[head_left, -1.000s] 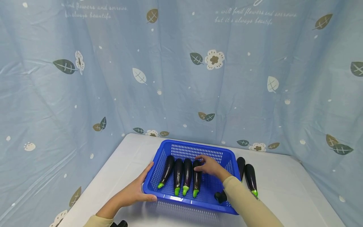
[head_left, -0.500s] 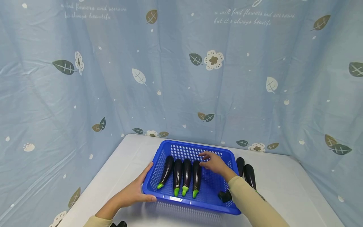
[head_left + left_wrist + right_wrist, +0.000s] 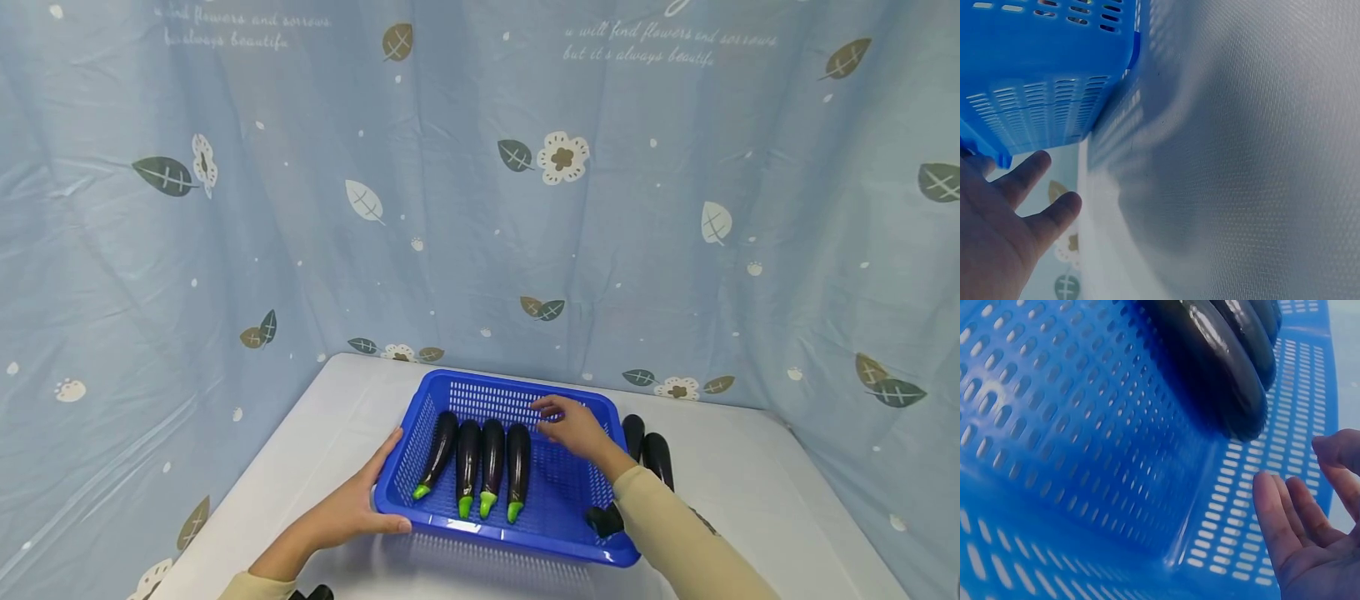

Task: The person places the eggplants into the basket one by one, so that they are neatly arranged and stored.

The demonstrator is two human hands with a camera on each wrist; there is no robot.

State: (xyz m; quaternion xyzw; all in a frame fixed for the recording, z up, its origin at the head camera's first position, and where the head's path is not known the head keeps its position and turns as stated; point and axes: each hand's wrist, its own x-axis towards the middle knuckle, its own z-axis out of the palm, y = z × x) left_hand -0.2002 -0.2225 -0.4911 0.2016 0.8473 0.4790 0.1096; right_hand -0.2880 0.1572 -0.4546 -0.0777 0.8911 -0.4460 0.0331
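Several glossy dark eggplants (image 3: 492,458) with green stem ends lie side by side in the left and middle of a blue perforated basket (image 3: 517,543). My left hand (image 3: 352,504) rests against the basket's near left corner, thumb at the front rim and fingers along the left side. In the left wrist view two of its fingers (image 3: 1032,170) stretch out straight, apart from the basket wall. My right hand (image 3: 573,429) hovers over the basket, right of the eggplants, holding nothing. The right wrist view shows its fingers (image 3: 1270,512) loosely bent beside the rounded eggplant ends (image 3: 1244,419).
Two more eggplants (image 3: 657,458) lie on the white table (image 3: 750,492) outside the basket's right side, partly hidden by the right sleeve. A blue patterned curtain (image 3: 450,275) hangs behind and to the left. A black wrist device (image 3: 604,521) sits under the right forearm.
My right hand has let go of the rightmost eggplant in the basket and moved right and slightly back. The left hand has stayed at the corner.
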